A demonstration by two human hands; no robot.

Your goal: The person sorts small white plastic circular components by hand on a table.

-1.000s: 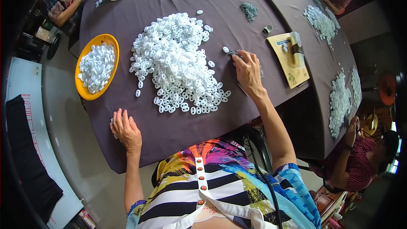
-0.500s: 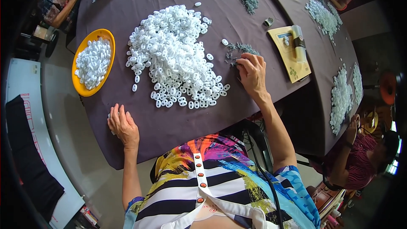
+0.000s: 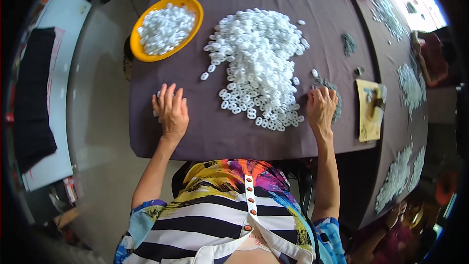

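The left hand (image 3: 170, 111) lies flat on the desk (image 3: 210, 132), fingers spread over a few white rings (image 3: 157, 112). The right hand (image 3: 321, 108), grip loosely curled, covers a small grey heap (image 3: 334, 89), perhaps metal bits, beside the white ring pile (image 3: 259, 63).

The person's two bare arms come up from the bottom of the view and reach forward, well apart from each other. The left hand (image 3: 170, 110) lies palm down with its fingers spread out a little. The right hand (image 3: 321, 107) is also palm down, and its fingers are bent and close together, with the wrist nearly straight behind it.
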